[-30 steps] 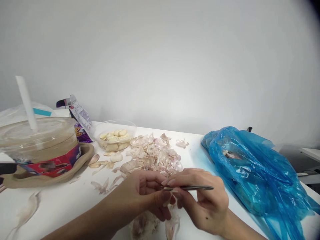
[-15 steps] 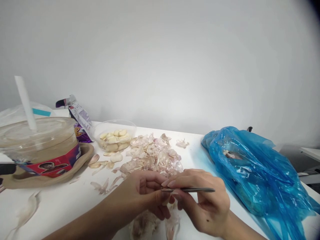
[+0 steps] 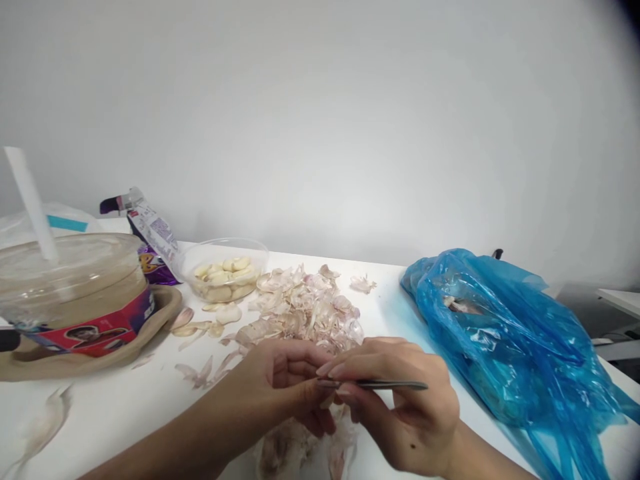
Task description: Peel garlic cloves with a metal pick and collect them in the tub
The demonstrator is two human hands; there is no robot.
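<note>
My left hand is closed on a garlic clove, mostly hidden between the fingertips. My right hand pinches a slim metal tool, whose tip meets the clove by my left thumb; its exact kind is unclear. The fingers of both hands touch. Just beyond them lies a heap of garlic skins. Under the hands, more garlic skin shows, partly covered.
A clear plastic bowl of peeled cloves stands behind several loose cloves. At left, a large drink cup with a straw sits in a cardboard holder, near a purple snack packet. A blue plastic bag lies at right.
The view has turned slightly, so the cup, bowl and packet appear a little further left. Both hands keep their grip, with the metal tool tilted slightly differently.
</note>
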